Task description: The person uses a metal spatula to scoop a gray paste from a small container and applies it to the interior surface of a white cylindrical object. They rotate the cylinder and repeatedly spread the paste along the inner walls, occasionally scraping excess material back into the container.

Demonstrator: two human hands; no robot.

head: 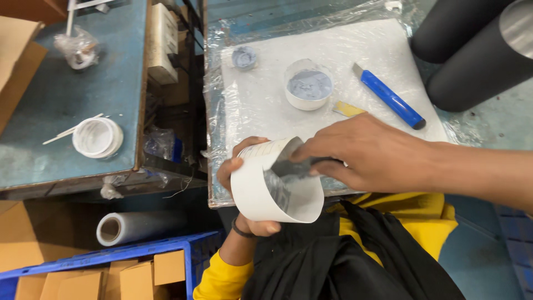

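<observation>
White curled sheet (261, 194), bent into an open loop, sits in my left hand (239, 183) at the near edge of the plastic-wrapped surface (266, 105), with that grip clenched around its outer wall. My right hand (366, 158) reaches into the loop, its grip closed on what appears to be a dark, narrow tool (311, 164), mostly hidden. Farther back on the surface stand a white tub of grey paste (308, 84) and a blue utility knife (388, 97).
</observation>
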